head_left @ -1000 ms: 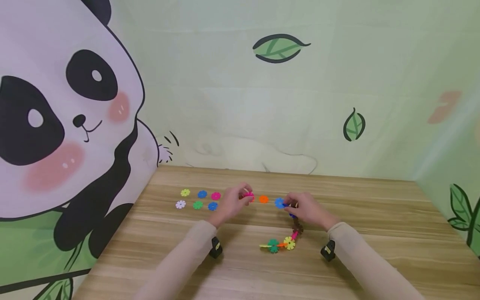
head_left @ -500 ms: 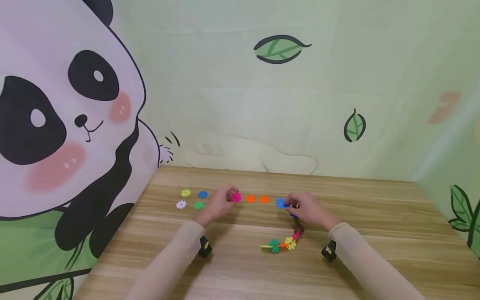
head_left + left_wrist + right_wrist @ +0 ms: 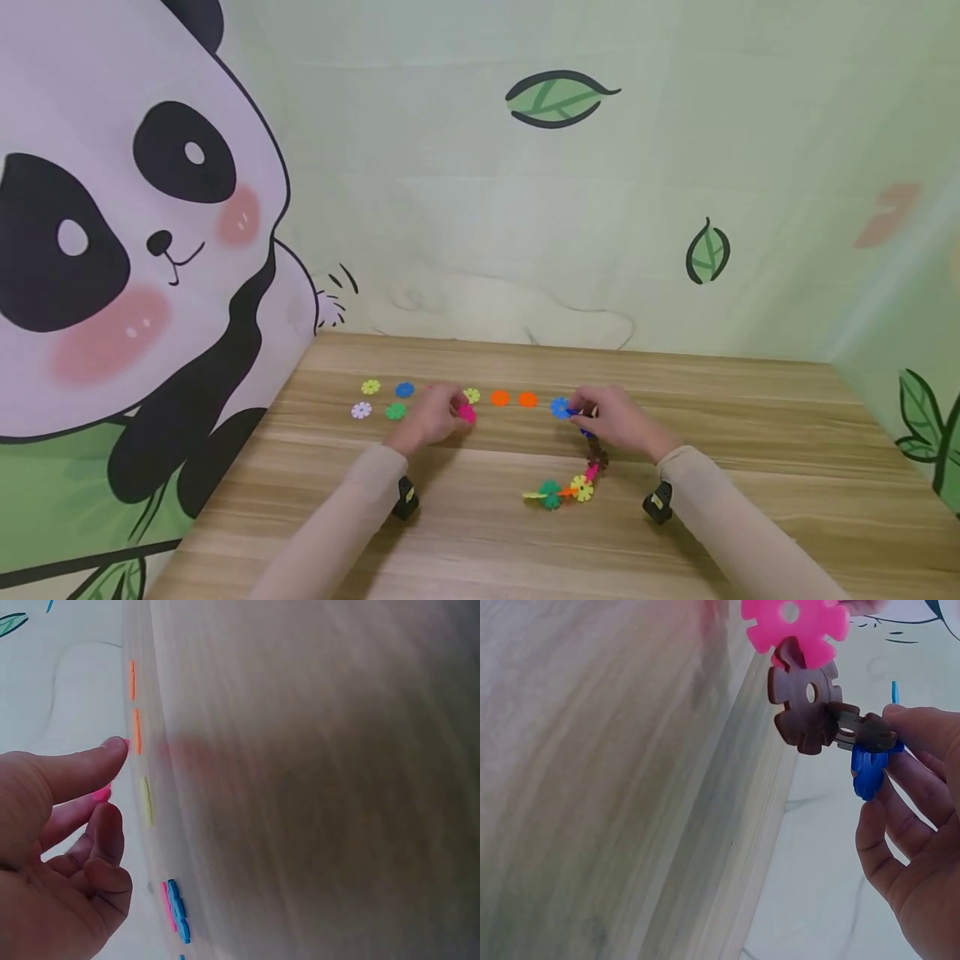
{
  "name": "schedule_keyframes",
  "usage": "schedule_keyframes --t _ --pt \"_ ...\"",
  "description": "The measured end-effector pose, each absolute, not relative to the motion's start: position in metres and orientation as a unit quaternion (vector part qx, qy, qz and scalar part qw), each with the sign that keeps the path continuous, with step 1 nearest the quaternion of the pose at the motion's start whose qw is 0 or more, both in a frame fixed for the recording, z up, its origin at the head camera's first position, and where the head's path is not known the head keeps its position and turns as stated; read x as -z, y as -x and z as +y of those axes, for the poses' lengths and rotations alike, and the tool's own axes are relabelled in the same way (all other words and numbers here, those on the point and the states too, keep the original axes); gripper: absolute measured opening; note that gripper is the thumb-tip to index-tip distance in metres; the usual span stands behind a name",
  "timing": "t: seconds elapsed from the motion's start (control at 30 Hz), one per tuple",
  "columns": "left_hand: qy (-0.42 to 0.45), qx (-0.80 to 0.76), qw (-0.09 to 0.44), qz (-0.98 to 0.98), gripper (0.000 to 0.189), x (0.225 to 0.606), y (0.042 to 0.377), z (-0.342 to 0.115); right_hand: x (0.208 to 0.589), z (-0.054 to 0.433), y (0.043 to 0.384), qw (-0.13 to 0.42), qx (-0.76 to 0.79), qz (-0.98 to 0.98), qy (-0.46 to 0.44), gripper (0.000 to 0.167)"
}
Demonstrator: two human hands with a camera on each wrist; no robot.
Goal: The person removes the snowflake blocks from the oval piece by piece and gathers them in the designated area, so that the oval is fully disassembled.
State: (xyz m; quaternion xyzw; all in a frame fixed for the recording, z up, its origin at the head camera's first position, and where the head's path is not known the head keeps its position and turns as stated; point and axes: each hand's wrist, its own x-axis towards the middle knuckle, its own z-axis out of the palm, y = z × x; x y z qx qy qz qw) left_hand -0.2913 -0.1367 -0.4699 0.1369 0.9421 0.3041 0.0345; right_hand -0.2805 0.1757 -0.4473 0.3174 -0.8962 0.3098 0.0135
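In the head view my left hand pinches a pink notched flower disc between thumb and fingers, just in front of a yellow disc. The left wrist view shows only slivers of the pink disc, the fingers hiding most of it. My right hand grips the upper end of a chain of interlocked discs at a dark blue disc. A light blue disc juts past those fingertips. From there the chain runs down through brown discs, pink and yellow to a green disc.
Loose discs lie along the back of the wooden table: two orange ones between the hands, and yellow, blue, white and green ones left of the left hand. A printed panda backdrop stands behind the table.
My left hand has moved left with the pink disc, then a little toward the front edge, uncovering an orange and the yellow disc. The right hand and chain have stayed nearly still.
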Motion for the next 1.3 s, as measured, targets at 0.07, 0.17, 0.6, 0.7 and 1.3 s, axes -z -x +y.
schedule_keyframes --t 0.07,0.17,0.6,0.7,1.3 --pt "-0.133 -0.285 0.039 0.948 0.027 0.472 0.292 -0.136 0.448 0.176 0.281 0.014 -0.308 -0.897 -0.316 0.005" --pt "-0.131 -0.269 0.048 0.953 0.029 0.474 0.293 -0.136 0.449 0.176 0.281 0.014 -0.304 -0.899 -0.316 0.005" --pt "-0.115 -0.266 0.024 0.957 0.030 0.470 0.289 -0.139 0.448 0.174 0.281 0.009 -0.297 -0.902 -0.313 0.006" --pt "-0.098 -0.280 0.021 0.955 0.029 0.466 0.288 -0.138 0.447 0.173 0.280 0.006 -0.296 -0.903 -0.310 0.005" --pt "-0.156 -0.397 0.009 0.905 0.016 0.453 0.283 -0.099 0.446 0.169 0.279 0.002 -0.302 -0.902 -0.310 0.005"
